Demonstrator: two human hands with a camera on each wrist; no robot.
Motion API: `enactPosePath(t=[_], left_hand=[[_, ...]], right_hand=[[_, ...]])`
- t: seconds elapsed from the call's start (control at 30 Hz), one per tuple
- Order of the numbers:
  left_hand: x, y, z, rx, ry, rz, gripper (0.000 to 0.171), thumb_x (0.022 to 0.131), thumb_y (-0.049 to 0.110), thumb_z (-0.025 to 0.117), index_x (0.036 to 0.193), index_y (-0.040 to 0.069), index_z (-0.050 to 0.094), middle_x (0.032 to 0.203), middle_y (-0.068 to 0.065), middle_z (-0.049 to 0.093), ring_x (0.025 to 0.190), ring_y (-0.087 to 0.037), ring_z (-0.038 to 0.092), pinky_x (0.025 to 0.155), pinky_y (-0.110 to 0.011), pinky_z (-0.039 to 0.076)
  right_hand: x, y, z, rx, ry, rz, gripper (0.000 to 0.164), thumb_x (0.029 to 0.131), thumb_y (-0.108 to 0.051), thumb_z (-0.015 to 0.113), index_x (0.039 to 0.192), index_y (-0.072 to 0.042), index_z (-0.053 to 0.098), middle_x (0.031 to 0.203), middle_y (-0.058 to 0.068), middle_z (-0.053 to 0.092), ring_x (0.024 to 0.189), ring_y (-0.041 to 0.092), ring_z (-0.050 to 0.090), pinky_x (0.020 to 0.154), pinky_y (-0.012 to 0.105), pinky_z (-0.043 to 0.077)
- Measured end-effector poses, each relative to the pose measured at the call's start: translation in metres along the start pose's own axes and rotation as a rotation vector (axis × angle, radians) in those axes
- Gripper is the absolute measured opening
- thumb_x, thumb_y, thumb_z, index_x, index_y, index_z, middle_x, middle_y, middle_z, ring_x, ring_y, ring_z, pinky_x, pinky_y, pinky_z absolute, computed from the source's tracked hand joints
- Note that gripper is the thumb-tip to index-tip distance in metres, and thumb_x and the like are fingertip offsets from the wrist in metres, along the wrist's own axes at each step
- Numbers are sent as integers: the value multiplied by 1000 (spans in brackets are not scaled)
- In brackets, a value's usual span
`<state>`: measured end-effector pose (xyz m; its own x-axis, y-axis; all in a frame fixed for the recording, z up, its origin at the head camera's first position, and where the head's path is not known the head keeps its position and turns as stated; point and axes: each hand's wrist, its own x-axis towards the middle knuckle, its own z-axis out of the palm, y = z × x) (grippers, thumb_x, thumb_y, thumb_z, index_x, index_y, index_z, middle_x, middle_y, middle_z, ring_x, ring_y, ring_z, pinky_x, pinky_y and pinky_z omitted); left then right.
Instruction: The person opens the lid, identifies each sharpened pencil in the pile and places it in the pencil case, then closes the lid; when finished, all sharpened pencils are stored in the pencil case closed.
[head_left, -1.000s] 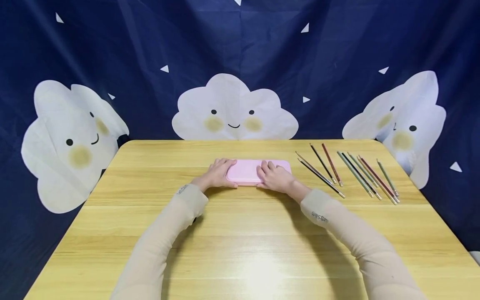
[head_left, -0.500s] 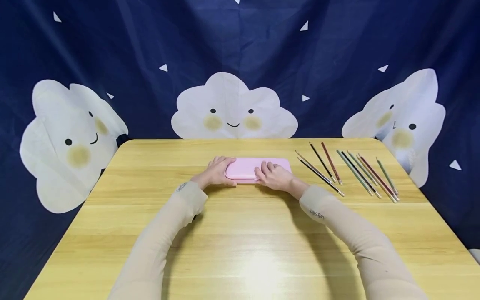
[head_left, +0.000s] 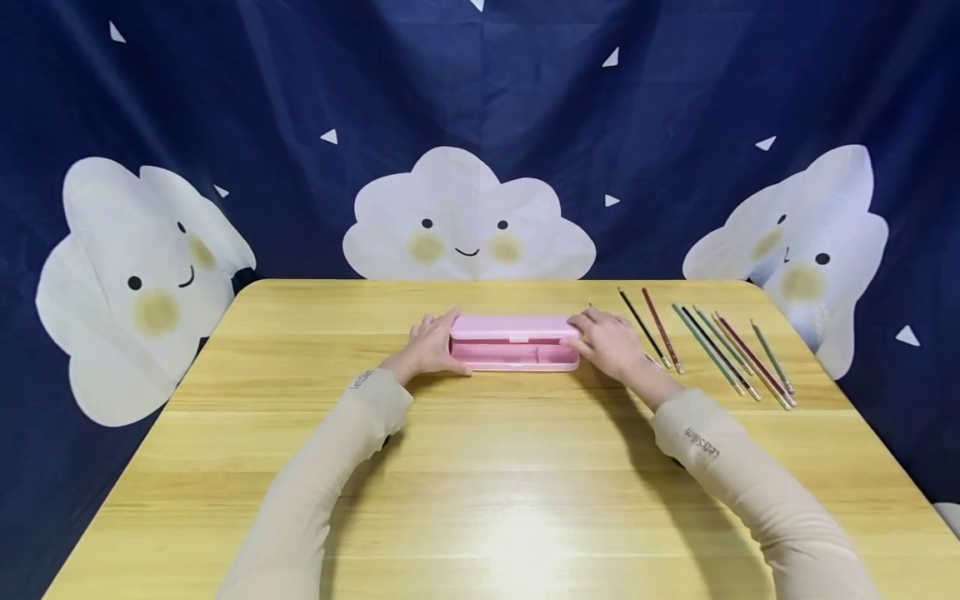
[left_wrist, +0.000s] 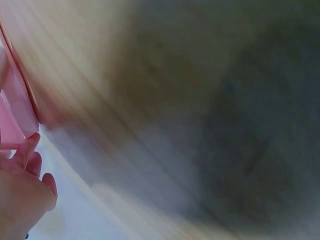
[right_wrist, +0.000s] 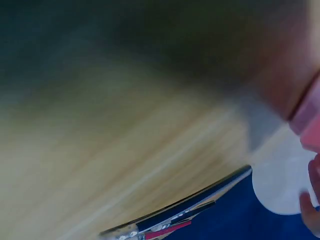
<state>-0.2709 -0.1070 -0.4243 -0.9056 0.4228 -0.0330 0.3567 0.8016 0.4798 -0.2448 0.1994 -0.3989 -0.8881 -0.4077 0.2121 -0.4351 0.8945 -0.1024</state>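
Note:
A pink pencil case stands at the table's far middle in the head view, its lid [head_left: 502, 325] tilted up and its front side gaping. Inside the case's lower tray [head_left: 491, 355] a small divider shows toward the right. My left hand [head_left: 431, 344] holds the left end, thumb low at the front corner and fingers toward the back. At the right end, my right hand [head_left: 613, 343] grips the lid's corner, fingers over the top and thumb at the front. Both wrist views catch only a corner of the case [left_wrist: 12, 95] and part of each hand.
Several pencils [head_left: 701, 350] lie spread on the wooden table [head_left: 480, 467] to the right of the case. The nearest ones are partly hidden by my right hand. Behind the table's far edge hangs a dark blue cloth [head_left: 480, 83] with smiling white clouds.
The lid, closed a second ago, has swung up at the front. My right hand has slid from the lid's front middle to its right end. My left hand has stayed put.

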Motion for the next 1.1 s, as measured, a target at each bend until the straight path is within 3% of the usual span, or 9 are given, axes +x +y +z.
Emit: enactPosePath(t=[0.07, 0.17, 0.33, 0.47, 0.53, 0.63, 0.8, 0.97, 1.1], left_hand=[[1, 1, 0, -1, 10, -22, 120, 56, 43, 84, 145, 6, 14, 139, -14, 39, 107, -29, 35, 93, -46, 24], [2, 2, 0, 11, 10, -38, 129, 54, 44, 85, 146, 5, 3, 134, -14, 43, 105, -29, 35, 93, -46, 25], [2, 3, 0, 18, -6, -24, 135, 55, 45, 84, 145, 4, -9, 142, -11, 36, 101, -28, 35, 89, -43, 25], [1, 2, 0, 48, -21, -23, 133, 57, 47, 82, 145, 1, -6, 147, -13, 28, 105, -28, 33, 89, -42, 26], [0, 2, -1, 63, -21, -24, 130, 57, 48, 82, 146, 2, -1, 146, -14, 30, 105, -29, 34, 88, -41, 26], [-1, 2, -3, 85, -22, -24, 124, 58, 48, 81, 146, 2, 7, 142, -15, 35, 108, -30, 33, 88, -42, 27], [0, 4, -3, 103, -50, -8, 113, 61, 48, 79, 145, 4, 19, 140, -14, 36, 113, -31, 32, 91, -43, 27], [0, 5, -3, 111, -70, -6, 108, 62, 49, 78, 143, 3, 24, 140, -15, 36, 115, -31, 32, 92, -43, 27], [0, 4, -4, 128, -62, -15, 106, 62, 49, 79, 143, 5, 27, 138, -14, 38, 113, -30, 32, 89, -41, 28]], right_hand=[[3, 3, -4, 142, 62, 77, 42, 87, -39, 57, 114, -7, 61, 102, 14, 57, 88, 31, 58, 69, 44, 45], [12, 4, -5, 340, 160, 170, 36, 89, -30, 58, 110, -1, 63, 90, 16, 59, 74, 28, 55, 60, 38, 43], [28, 4, 0, 564, 347, 307, 29, 91, -19, 56, 105, 6, 63, 80, 21, 64, 70, 28, 57, 62, 30, 41], [36, 4, 6, 621, 393, 331, 29, 90, -9, 55, 114, 6, 57, 87, 24, 63, 76, 31, 58, 68, 31, 43], [38, 6, 9, 582, 327, 295, 37, 90, -5, 53, 124, 7, 49, 94, 26, 59, 81, 34, 56, 73, 38, 44], [39, 9, 13, 460, 145, 258, 55, 92, -9, 50, 141, 2, 27, 107, 29, 49, 90, 38, 53, 79, 49, 41], [35, 15, 17, 290, -164, 301, 71, 96, -24, 46, 148, -17, -2, 120, 28, 37, 108, 42, 43, 90, 60, 28], [32, 18, 18, 245, -362, 325, 67, 97, -35, 38, 147, -19, -4, 137, 35, 22, 125, 47, 26, 97, 63, 16], [35, 19, 16, 236, -414, 310, 59, 98, -36, 34, 147, -13, 11, 141, 36, 15, 129, 50, 17, 98, 66, 13]])
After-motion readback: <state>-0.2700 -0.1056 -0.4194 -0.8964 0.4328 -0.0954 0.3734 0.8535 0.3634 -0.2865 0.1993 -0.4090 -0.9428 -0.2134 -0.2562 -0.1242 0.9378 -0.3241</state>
